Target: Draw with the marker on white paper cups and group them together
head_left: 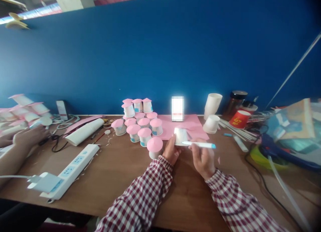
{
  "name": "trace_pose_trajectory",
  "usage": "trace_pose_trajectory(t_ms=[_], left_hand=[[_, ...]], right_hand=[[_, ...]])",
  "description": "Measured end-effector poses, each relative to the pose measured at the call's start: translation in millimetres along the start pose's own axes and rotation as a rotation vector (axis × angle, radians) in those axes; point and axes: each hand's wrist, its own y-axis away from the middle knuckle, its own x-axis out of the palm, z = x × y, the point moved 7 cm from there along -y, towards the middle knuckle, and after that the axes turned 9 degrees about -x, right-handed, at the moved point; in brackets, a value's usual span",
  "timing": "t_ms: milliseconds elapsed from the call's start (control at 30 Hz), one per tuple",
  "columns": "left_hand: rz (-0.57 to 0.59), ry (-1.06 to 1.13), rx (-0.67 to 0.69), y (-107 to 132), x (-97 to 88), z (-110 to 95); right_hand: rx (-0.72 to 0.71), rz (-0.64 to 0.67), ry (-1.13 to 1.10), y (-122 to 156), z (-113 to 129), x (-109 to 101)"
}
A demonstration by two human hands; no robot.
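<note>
My left hand point(171, 151) is closed around the side of a white paper cup point(181, 135), which stands upside down at the front of a pink paper sheet point(198, 125). Between the fingers of my right hand point(204, 160) is a white marker point(203, 145) with a light blue end, held level with its tip at the cup's right side. Whether the tip touches the cup I cannot tell. Left of my left hand are several upturned cups with pink cone roofs point(154, 145), some with blue patches, a few stacked higher at the back.
A power strip point(72, 168) with a plugged-in charger lies left. Further left, a co-worker's hand point(31, 136) is near more pink-roofed cups. White cups point(212, 124), a red cup point(240, 119), a blue marker cap point(227, 135), cables and a bag point(288, 125) occupy the right side.
</note>
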Motion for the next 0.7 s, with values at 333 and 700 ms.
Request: trace_pose_trajectory(t_ms=[333,700], left_hand=[[-0.004,-0.05,0.038,-4.4,-7.1,3.2],[0.028,-0.068,0.07,-2.8,-4.6,1.6]], right_hand=[[-0.013,0.023,0.043,1.8,-2.1,3.2],[-0.062,0.038,0.065,-2.2,4.2,4.0]])
